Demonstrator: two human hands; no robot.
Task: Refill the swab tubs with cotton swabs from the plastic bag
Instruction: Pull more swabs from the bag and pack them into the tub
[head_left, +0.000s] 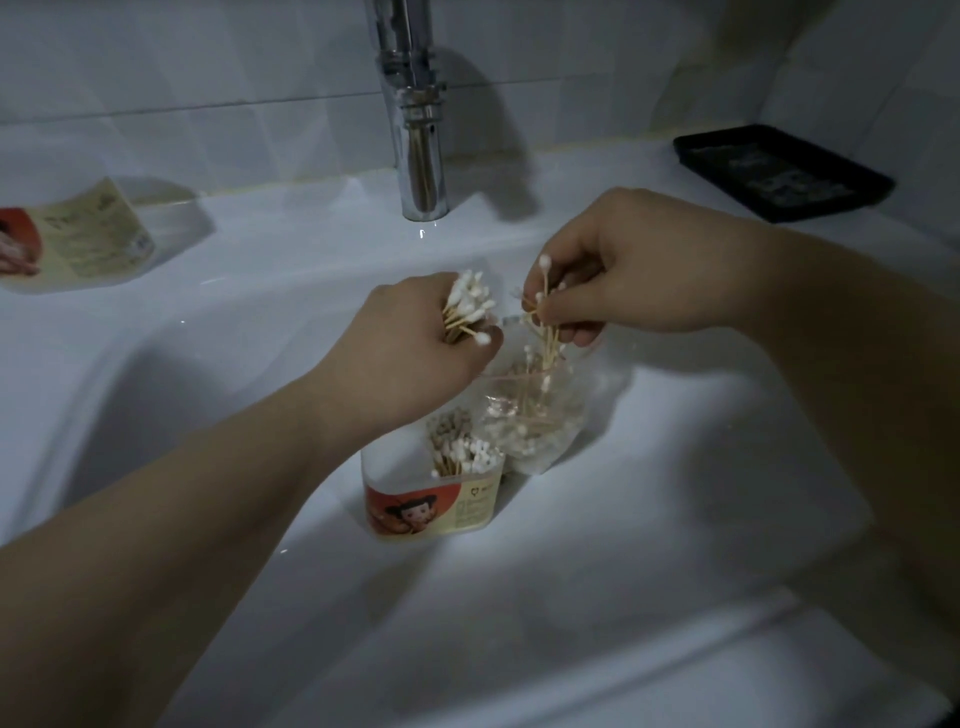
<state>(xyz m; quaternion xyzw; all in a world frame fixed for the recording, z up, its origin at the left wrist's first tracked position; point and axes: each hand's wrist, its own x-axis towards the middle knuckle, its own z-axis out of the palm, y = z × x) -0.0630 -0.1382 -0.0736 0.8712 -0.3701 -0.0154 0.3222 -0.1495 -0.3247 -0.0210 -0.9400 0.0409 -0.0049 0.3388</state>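
Two hands (410, 348) (639, 280), two swab tubs (431, 512) (93, 234), one plastic bag (527, 431), one tap (421, 156), one black tray (779, 174), cotton swabs (467, 299) beyond counting

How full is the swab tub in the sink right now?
Partly full. The open swab tub stands upright with cotton swabs bunched on the side nearest the plastic bag; the rest is empty.
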